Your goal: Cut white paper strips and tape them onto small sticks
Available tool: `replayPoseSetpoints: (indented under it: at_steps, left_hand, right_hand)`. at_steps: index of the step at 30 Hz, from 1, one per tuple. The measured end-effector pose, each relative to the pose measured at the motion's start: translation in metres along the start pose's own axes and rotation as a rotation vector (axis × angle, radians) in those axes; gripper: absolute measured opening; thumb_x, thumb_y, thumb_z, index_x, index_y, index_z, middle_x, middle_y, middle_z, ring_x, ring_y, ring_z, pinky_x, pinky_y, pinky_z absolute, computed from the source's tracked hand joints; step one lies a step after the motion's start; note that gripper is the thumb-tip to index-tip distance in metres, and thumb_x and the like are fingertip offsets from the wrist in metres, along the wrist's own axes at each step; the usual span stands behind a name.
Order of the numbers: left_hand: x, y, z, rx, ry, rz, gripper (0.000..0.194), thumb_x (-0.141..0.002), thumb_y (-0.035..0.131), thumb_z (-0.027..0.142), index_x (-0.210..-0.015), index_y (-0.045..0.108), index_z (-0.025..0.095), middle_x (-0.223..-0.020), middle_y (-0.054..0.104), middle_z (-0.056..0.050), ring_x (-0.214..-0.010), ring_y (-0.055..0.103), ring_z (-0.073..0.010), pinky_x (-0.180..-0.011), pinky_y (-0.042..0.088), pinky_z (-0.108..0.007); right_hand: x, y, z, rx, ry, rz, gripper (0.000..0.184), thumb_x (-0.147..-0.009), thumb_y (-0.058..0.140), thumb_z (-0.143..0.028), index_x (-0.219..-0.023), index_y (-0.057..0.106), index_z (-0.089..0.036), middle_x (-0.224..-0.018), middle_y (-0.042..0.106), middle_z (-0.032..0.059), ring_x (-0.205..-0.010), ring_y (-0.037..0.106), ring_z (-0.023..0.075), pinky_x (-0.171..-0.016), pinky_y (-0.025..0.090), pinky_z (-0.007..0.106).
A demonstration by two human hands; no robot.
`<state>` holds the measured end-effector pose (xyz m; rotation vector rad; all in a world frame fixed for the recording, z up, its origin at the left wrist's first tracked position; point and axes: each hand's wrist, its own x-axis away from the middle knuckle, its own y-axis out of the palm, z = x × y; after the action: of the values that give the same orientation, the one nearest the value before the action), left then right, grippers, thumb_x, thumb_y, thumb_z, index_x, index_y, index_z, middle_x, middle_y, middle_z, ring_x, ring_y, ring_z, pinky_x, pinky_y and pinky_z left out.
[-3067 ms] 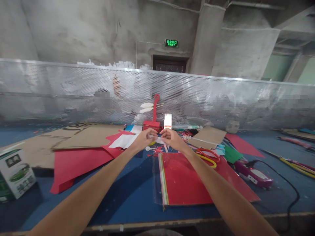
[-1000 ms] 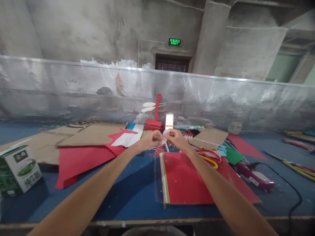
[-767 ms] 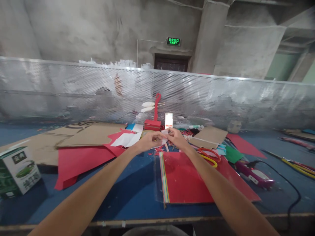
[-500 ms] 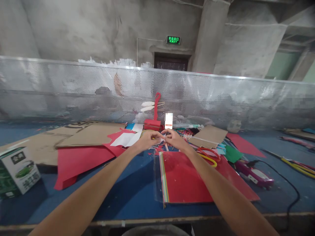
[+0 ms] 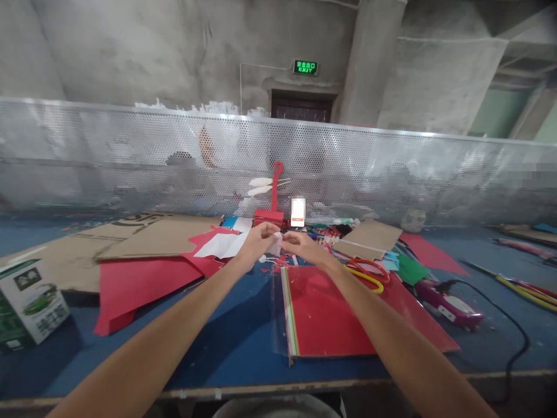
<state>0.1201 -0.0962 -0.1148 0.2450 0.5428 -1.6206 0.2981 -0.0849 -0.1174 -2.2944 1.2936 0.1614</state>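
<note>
My left hand and my right hand meet over the middle of the blue table, both pinched on a small white piece of paper held between them. The fingers of both hands are closed round it. Just below the hands lie small red and white scraps. A clear sleeve of coloured paper with a red sheet on top lies under my right forearm.
Red paper sheets and cardboard lie at the left, a green-and-white box at the far left. Red and yellow scissors, a purple glue gun with a black cord, a red roller and a phone stand before a perforated metal screen.
My hands stayed together on the white piece, working it with small finger movements. They drifted slightly up and away; my left thumb and fingers now pinch its top.
</note>
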Motion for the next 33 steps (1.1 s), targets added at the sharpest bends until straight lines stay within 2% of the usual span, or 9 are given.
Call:
replayPoseSetpoints:
  at_steps: [3, 7, 13, 19, 22, 25, 33]
  left_hand:
    - [-0.001, 0.0, -0.001, -0.012, 0.013, 0.014, 0.023, -0.072, 0.066, 0.028, -0.09, 0.062, 0.014, -0.089, 0.067, -0.006, -0.079, 0.062, -0.0156, -0.071, 0.047, -0.026]
    - [-0.001, 0.0, -0.002, -0.071, 0.04, 0.014, 0.026, -0.074, 0.065, 0.028, -0.097, 0.063, 0.015, -0.089, 0.066, -0.004, -0.077, 0.06, -0.0144, -0.069, 0.046, -0.024]
    - [-0.003, -0.004, -0.004, -0.129, 0.058, -0.05, 0.026, -0.079, 0.059, 0.032, -0.098, 0.068, 0.017, -0.087, 0.066, -0.004, -0.076, 0.06, -0.0151, -0.067, 0.045, -0.024]
    - [-0.004, -0.005, -0.009, -0.08, 0.054, -0.062, 0.023, -0.075, 0.064, 0.031, -0.09, 0.066, 0.015, -0.082, 0.067, -0.004, -0.072, 0.06, -0.0144, -0.066, 0.047, -0.025]
    - [-0.005, -0.004, -0.009, -0.104, 0.076, -0.063, 0.02, -0.074, 0.065, 0.03, -0.087, 0.065, 0.014, -0.078, 0.065, -0.003, -0.069, 0.058, -0.0132, -0.063, 0.045, -0.023]
    - [-0.006, -0.006, -0.012, -0.165, 0.11, -0.05, 0.018, -0.075, 0.064, 0.029, -0.085, 0.064, 0.014, -0.078, 0.065, -0.003, -0.069, 0.059, -0.0132, -0.063, 0.045, -0.023]
    - [-0.005, -0.01, -0.014, -0.384, 0.206, -0.109, 0.024, -0.081, 0.055, 0.025, -0.101, 0.066, 0.017, -0.093, 0.069, -0.007, -0.083, 0.064, -0.018, -0.074, 0.049, -0.027]
  right_hand:
    - [-0.002, 0.005, 0.003, 0.012, -0.053, -0.014, 0.031, -0.072, 0.071, -0.039, -0.088, 0.063, -0.014, -0.082, 0.067, 0.0036, -0.076, 0.062, 0.0157, -0.07, 0.047, 0.026]
    - [-0.004, 0.005, 0.006, 0.071, -0.046, 0.019, 0.024, -0.075, 0.067, -0.037, -0.077, 0.062, -0.013, -0.069, 0.065, 0.0026, -0.065, 0.059, 0.0143, -0.062, 0.045, 0.025]
    - [-0.004, 0.0, 0.006, 0.077, -0.039, 0.03, 0.018, -0.078, 0.061, -0.03, -0.082, 0.067, -0.013, -0.071, 0.067, 0.0029, -0.067, 0.062, 0.0151, -0.065, 0.046, 0.025]
    - [-0.002, 0.002, 0.003, 0.043, -0.036, 0.009, 0.029, -0.081, 0.059, -0.042, -0.084, 0.066, -0.014, -0.077, 0.067, 0.0036, -0.073, 0.062, 0.0164, -0.067, 0.046, 0.025]
    - [-0.002, 0.003, 0.004, 0.095, -0.057, -0.002, 0.026, -0.077, 0.065, -0.039, -0.08, 0.063, -0.013, -0.071, 0.065, 0.0021, -0.067, 0.059, 0.0147, -0.061, 0.042, 0.024]
    - [-0.002, 0.001, 0.006, 0.164, -0.056, -0.002, 0.023, -0.078, 0.062, -0.035, -0.075, 0.061, -0.013, -0.067, 0.062, 0.0011, -0.06, 0.055, 0.013, -0.057, 0.038, 0.023]
    - [-0.004, -0.006, 0.01, 0.273, -0.077, -0.003, 0.026, -0.083, 0.053, -0.035, -0.078, 0.064, -0.013, -0.066, 0.063, 0.0021, -0.06, 0.055, 0.0142, -0.057, 0.039, 0.023]
